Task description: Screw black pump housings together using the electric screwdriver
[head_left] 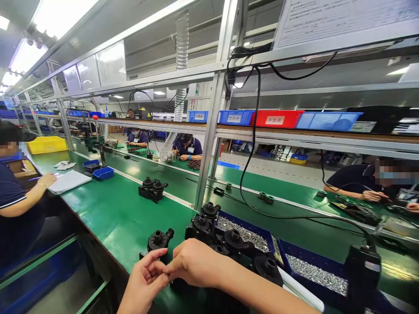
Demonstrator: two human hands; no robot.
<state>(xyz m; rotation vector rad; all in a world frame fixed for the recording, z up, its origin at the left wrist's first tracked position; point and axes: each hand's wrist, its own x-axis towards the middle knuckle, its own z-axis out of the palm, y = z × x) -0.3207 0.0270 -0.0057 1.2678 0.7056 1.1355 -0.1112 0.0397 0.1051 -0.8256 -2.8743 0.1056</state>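
At the near edge of the green bench [111, 213], the left hand [144, 279] and right hand [193, 264] meet, fingers curled and fingertips pinched together; whether they grip anything between them cannot be told. Just behind the left hand stands a black pump housing [159, 240], apart from the fingers. More black housings [229, 240] cluster behind the right hand, beside a blue tray of screws [244, 233]. A seated co-worker's hand [47, 179] rests on papers [68, 181] farther along.

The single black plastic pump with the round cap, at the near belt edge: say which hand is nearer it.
Left. The left hand lies just below the black plastic pump, nearly touching it. The right hand sits to its right, in front of the cluster of black pumps.
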